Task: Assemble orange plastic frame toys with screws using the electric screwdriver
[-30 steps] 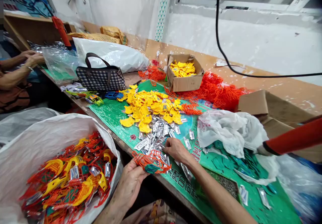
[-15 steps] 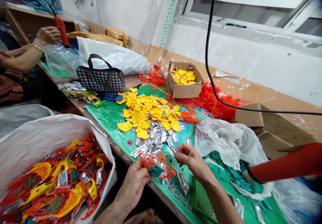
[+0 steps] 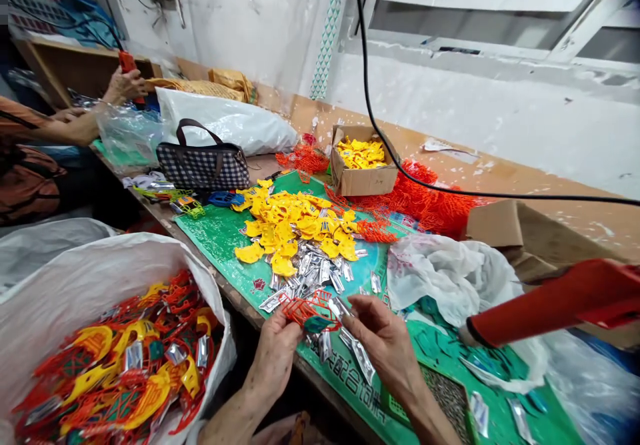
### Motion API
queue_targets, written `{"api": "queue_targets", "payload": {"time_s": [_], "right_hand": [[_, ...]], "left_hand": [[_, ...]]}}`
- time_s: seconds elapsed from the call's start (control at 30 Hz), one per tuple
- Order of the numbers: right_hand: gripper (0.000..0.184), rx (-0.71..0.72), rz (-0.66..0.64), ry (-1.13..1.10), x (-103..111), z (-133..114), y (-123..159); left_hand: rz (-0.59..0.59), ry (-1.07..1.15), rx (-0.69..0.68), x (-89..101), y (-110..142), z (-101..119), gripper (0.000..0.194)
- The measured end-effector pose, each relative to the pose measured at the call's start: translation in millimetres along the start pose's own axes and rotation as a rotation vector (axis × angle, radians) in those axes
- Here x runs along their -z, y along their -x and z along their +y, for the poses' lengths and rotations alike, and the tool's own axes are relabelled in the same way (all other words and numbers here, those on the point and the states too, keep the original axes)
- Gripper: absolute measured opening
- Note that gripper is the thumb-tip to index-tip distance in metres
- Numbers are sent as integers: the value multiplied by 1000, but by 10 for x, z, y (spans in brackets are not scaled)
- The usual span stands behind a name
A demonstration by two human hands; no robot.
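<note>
My left hand [image 3: 275, 358] is closed on the near edge of a red plastic lattice frame [image 3: 299, 309], held just above the table. A dark green plastic piece [image 3: 318, 325] sits on that frame. My right hand [image 3: 383, 338] pinches a shiny silver plastic part [image 3: 338, 307] at the frame's right side; whether the two touch I cannot tell. Below my right fingers lie more silver parts [image 3: 363, 359]. Beyond both hands rises a pile of silver parts [image 3: 313, 270], and behind it a heap of yellow plastic pieces [image 3: 295, 221].
At left, a white sack [image 3: 220, 298] holds red and yellow assemblies. A red cylindrical power tool [image 3: 540, 308] juts in from the right. A green basket [image 3: 400, 413] of small metal bits sits by my right forearm. Behind are a carton [image 3: 365, 181] and checked bag [image 3: 203, 165]; a co-worker's hand [image 3: 125, 86] grips another red tool.
My right hand has brought the silver part left, close against the red frame. The basket's contents now show more. At far left, the co-worker's hand and tool have shifted right.
</note>
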State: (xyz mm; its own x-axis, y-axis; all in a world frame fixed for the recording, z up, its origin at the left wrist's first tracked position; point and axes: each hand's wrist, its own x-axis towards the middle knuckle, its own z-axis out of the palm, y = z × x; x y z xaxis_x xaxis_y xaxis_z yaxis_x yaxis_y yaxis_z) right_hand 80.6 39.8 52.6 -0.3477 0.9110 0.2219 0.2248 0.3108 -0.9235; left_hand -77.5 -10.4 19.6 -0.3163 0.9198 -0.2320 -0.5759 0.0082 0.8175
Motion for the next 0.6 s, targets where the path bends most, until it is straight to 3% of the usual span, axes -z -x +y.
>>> {"api": "queue_targets", "payload": {"time_s": [0.07, 0.13, 0.2, 0.37, 0.6], "right_hand": [[7, 297, 38, 263, -35, 44, 48], [15, 573, 113, 501, -77, 65, 101], [19, 734, 169, 655, -121, 74, 158], [27, 803, 172, 702, -169, 110, 277], [29, 738, 174, 628, -113, 165, 311]], "left_hand": [[-8, 14, 16, -19, 26, -2, 17], [-33, 36, 43, -29, 38, -13, 17], [-69, 63, 80, -31, 42, -31, 17], [-147, 118, 126, -40, 49, -74, 23], [-175, 75, 143, -79, 61, -84, 26]]}}
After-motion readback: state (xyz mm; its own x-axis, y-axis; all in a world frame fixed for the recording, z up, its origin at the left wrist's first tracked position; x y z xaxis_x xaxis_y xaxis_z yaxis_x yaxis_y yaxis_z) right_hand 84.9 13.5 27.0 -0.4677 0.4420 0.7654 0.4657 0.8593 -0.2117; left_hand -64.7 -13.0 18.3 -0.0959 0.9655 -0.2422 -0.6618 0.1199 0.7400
